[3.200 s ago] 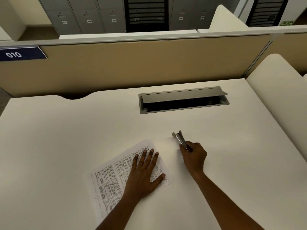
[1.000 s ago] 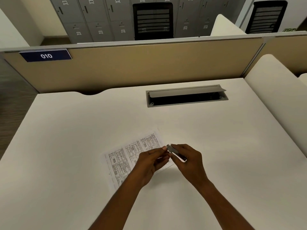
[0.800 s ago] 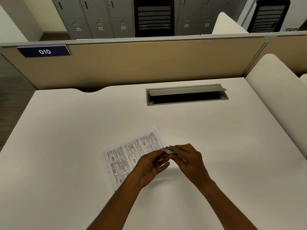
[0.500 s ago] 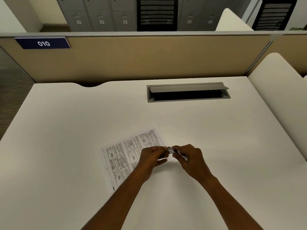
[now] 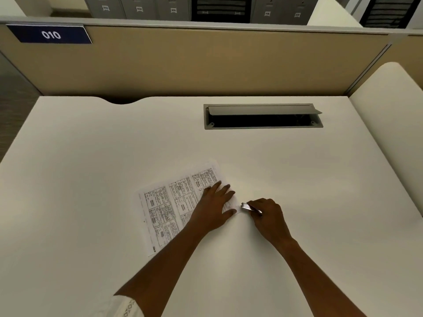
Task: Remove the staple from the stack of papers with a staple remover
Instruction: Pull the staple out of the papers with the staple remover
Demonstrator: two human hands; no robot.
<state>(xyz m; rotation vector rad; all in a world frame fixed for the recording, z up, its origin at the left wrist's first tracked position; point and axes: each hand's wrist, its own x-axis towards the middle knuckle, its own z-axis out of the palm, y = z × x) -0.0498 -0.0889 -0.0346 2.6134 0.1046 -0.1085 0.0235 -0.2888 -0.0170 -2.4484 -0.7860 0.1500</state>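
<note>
A printed stack of papers (image 5: 169,204) lies slanted on the white desk (image 5: 91,156). My left hand (image 5: 214,209) lies flat on the right part of the stack, fingers spread and straight. My right hand (image 5: 266,217) grips a small metal staple remover (image 5: 248,207), whose tip points left at the stack's near right corner, just beside my left thumb. The staple itself is too small to make out.
A grey cable hatch (image 5: 263,116) with its lid raised is set into the desk farther back. A beige partition (image 5: 206,62) with a blue "010" label (image 5: 49,34) closes the far edge. A second desk surface (image 5: 393,124) adjoins at the right.
My left hand has left the staple remover's tip and gone flat onto the papers. My right hand with the remover has dropped to the desk beside the stack's corner.
</note>
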